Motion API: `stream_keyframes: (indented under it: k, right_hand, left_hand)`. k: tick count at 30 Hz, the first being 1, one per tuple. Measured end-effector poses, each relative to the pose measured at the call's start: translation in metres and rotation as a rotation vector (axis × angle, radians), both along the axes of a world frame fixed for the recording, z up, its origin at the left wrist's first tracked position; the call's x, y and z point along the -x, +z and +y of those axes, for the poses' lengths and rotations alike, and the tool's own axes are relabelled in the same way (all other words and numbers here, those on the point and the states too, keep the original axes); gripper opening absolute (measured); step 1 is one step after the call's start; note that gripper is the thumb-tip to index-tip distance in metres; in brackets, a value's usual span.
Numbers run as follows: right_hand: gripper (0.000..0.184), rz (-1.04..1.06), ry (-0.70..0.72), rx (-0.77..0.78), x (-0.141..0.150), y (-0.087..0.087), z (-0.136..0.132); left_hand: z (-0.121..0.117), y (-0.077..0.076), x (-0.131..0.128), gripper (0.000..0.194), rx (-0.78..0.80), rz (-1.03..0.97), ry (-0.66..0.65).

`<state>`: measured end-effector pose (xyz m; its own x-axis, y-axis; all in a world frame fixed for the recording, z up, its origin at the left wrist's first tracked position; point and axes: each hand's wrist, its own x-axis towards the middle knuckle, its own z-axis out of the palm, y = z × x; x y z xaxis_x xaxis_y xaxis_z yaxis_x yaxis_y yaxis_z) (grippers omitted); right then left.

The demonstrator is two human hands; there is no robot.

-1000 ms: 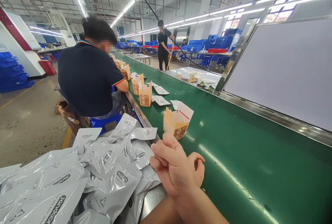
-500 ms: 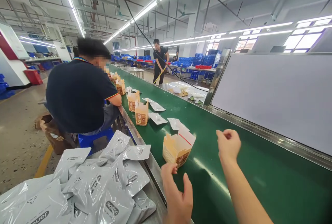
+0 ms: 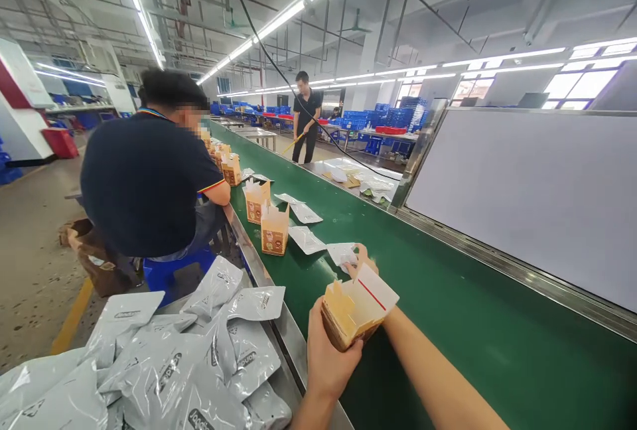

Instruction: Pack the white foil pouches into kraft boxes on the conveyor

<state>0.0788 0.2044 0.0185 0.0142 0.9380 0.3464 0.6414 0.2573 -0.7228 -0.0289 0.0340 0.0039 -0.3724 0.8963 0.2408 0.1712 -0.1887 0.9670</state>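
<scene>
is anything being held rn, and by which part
The left hand holds the open box by its sides, below the flaps; the right hand touches a pouch at its right end, grip unclear.

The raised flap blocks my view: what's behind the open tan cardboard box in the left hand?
The right hand touches a silvery-white plastic pouch on the green conveyor belt. The box hides that wrist.

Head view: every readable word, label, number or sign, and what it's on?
"Jando…": dark logo on piled pouches; ending unclear.
Triangular sign: lower-left pouch; details unclear.
Standing boxes: brown print, too small to read.
Held box, in left hand: print unreadable.
Belt pouches: marks too small.
Numbers: none readable.
</scene>
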Motion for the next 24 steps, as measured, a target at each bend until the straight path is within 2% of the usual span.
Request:
stream_keyframes:
  k: [2, 4, 7, 10, 13, 16, 18, 20, 22, 24]
  right_hand:
    - [0.034, 0.029, -0.084, -0.067, -0.028, 0.016, -0.016]
    - [0.033, 0.075, -0.221, -0.157, -0.06, 0.043, -0.044]
    - [0.033, 0.09, -0.355, -0.384, -0.094, 0.093, -0.11]
    - [0.016, -0.251, -0.213, -0.707, -0.095, 0.13, -0.178]
    - [0.026, -0.615, 0.01, -0.813, -0.076, 0.137, -0.213]
    - [0.032, -0.772, 0.245, -0.758, -0.063, 0.127, -0.216]
    - [0.033, -0.754, 0.414, -0.616, -0.061, 0.122, -0.214]
    - [0.037, -0.59, 0.52, -0.381, -0.064, 0.119, -0.215]
    - [0.046, -0.361, 0.568, -0.152, -0.067, 0.118, -0.22]
    - [0.051, -0.23, 0.591, -0.009, -0.069, 0.118, -0.226]
  left_hand:
    - [-0.002, 0.003, -0.001, 0.07, -0.011, 0.045, 0.036]
    - [-0.005, 0.004, -0.002, 0.069, -0.025, 0.098, 0.055]
    - [-0.007, 0.002, -0.003, 0.066, -0.055, 0.201, 0.066]
    - [-0.011, -0.001, -0.006, 0.066, -0.118, 0.297, 0.06]
    - [-0.015, -0.002, -0.01, 0.067, -0.185, 0.351, 0.065]
    - [-0.017, -0.001, -0.011, 0.067, -0.243, 0.406, 0.064]
    - [-0.018, -0.001, -0.011, 0.066, -0.288, 0.446, 0.031]
    - [-0.018, -0.002, -0.011, 0.064, -0.334, 0.477, -0.007]
    - [-0.017, -0.003, -0.011, 0.063, -0.344, 0.477, -0.015]
    - [-0.017, -0.003, -0.012, 0.061, -0.348, 0.459, -0.024]
